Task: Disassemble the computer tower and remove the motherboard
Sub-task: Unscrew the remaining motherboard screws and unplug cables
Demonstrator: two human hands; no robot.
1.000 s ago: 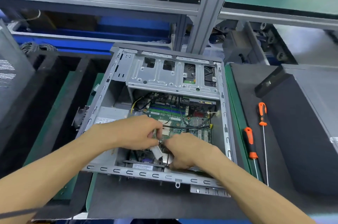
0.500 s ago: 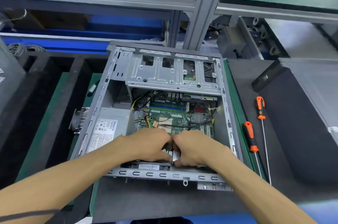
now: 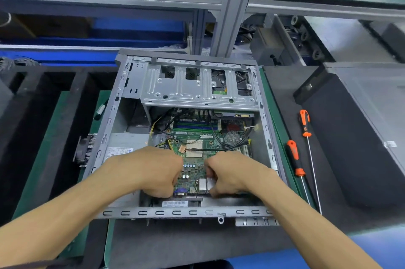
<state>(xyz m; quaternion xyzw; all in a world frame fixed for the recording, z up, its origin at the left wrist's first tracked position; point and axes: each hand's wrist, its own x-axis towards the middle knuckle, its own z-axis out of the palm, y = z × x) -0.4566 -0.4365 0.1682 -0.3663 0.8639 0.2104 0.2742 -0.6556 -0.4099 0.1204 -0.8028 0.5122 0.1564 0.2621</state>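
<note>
Open grey metal computer tower (image 3: 135, 84) lying on side; green motherboard (image 3: 197, 154) inside. Left hand (image 3: 153, 172) and right hand (image 3: 234, 172), fingers curled, gripping motherboard's near edge. Two orange-handled screwdrivers (image 3: 294, 159) right of tower.

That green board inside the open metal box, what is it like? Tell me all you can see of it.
The motherboard is a flat green circuit board lying on the floor of the open computer case. It carries pale square patches, small silver cylinders, long slots at the far end, and a blue port and silver metal ports at the near edge. Black and yellow cables cross it. The left hand and right hand, fingers curled, reach onto its near part; whether they grip it is hidden.
</note>
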